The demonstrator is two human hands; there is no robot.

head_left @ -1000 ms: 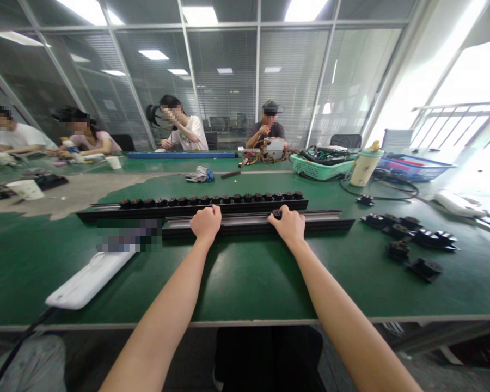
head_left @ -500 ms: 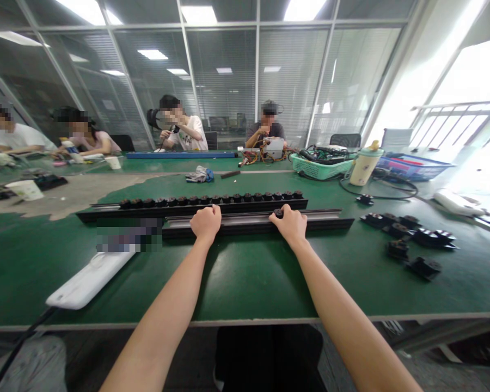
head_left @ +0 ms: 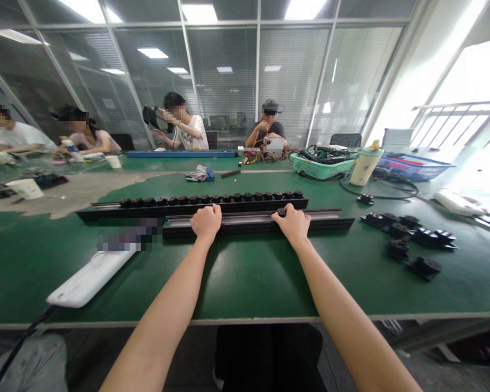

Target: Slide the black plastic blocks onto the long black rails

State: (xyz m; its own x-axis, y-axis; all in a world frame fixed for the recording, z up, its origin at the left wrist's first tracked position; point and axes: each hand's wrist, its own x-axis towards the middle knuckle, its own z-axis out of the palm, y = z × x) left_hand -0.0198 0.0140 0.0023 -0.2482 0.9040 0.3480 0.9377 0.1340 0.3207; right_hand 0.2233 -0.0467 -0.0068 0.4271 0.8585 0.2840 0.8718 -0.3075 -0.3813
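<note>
A long black rail (head_left: pixel 326 222) lies across the green table (head_left: pixel 245 283) in front of me. My left hand (head_left: pixel 206 222) is closed in a fist and grips the rail near its middle. My right hand (head_left: pixel 294 224) is closed on a small black round part (head_left: pixel 281 212) that sits on the rail. Just behind lies a second black rail (head_left: pixel 106 213) carrying a row of several black round parts (head_left: pixel 212 198).
Several loose black parts (head_left: pixel 412 239) lie at the right. A white flat device (head_left: pixel 87 279) rests at the left front. A green basket (head_left: pixel 320 166), a beige cup (head_left: pixel 364 165), cables and a blue tray (head_left: pixel 412 166) stand behind. Other people sit at the far side.
My right hand has slid slightly to the right along the rail with the small part. The left hand has stayed put. A person at the back has moved their arms.
</note>
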